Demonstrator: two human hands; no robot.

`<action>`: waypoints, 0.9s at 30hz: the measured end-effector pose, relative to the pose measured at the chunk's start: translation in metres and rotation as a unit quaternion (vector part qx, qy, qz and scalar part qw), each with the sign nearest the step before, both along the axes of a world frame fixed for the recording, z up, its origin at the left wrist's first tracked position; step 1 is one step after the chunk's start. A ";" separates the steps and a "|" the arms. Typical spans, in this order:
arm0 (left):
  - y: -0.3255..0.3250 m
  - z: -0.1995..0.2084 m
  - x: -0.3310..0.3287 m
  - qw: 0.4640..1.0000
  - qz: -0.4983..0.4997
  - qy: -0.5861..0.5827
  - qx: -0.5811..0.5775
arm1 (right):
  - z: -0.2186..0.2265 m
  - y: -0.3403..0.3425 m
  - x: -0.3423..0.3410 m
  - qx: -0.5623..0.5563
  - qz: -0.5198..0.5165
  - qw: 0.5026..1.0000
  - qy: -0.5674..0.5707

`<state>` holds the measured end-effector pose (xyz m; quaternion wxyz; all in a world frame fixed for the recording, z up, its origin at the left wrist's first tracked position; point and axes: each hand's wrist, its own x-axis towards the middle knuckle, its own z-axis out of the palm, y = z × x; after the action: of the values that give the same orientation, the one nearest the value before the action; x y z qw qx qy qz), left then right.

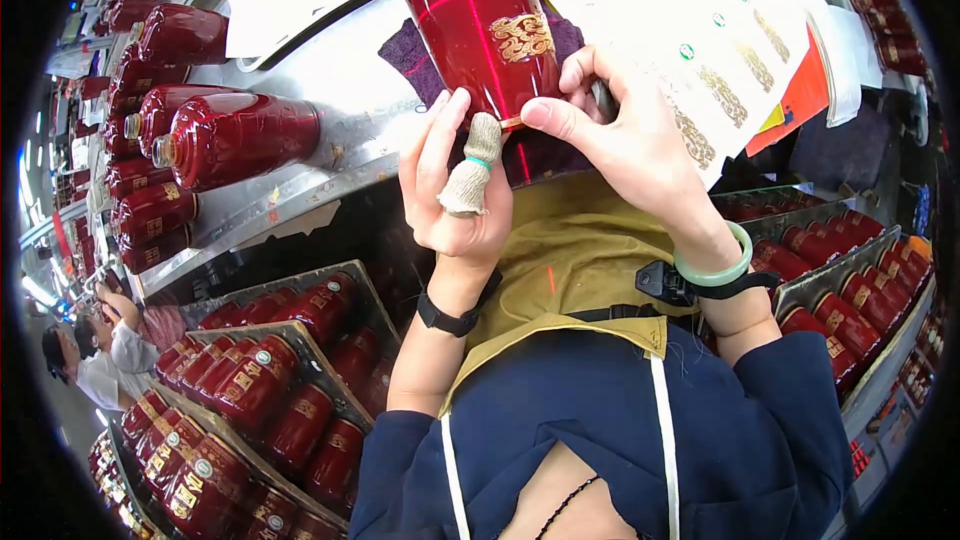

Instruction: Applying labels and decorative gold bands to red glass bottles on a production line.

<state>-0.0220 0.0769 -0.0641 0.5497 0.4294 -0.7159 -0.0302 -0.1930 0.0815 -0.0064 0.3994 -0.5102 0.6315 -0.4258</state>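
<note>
Lying across a dark purple cloth [406,52] at the upper centre of the frame, a red bottle [472,28] is pointing its near end down toward both hands, while thin red light lines are crossing its surface and a gold ornament is showing near that end.

The left hand [460,175] is coming in from the left of this end: two bare fingers are extending close together at its left corner, and a cloth-wrapped digit [482,148] is reaching up to its near rim. Whether they are pinching the glass, I cannot tell.

The right hand [625,130] is resting its thumb tip at the rim's right corner, its index finger curling apart from the thumb, beside the bottle's right side. A small dark object [603,100] is showing between them; its grip is unclear.

A white sheet [650,0] with gold ornaments is lying at upper right.
</note>
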 end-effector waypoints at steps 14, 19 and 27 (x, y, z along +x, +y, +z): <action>0.001 0.002 -0.001 1.000 0.003 -0.011 -0.006 | -0.001 0.001 -0.001 0.000 0.005 1.000 -0.017; 0.001 0.002 -0.002 1.000 0.001 -0.002 0.003 | -0.001 0.000 -0.003 0.044 -0.003 0.998 -0.051; 0.010 -0.004 -0.006 0.998 0.020 -0.060 0.021 | -0.010 0.005 -0.023 0.019 0.037 0.973 -0.225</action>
<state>-0.0280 0.0867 -0.0677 0.4971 0.4559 -0.7382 -0.0088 -0.2159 0.0862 -0.0159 0.5564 -0.4166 0.5142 -0.5024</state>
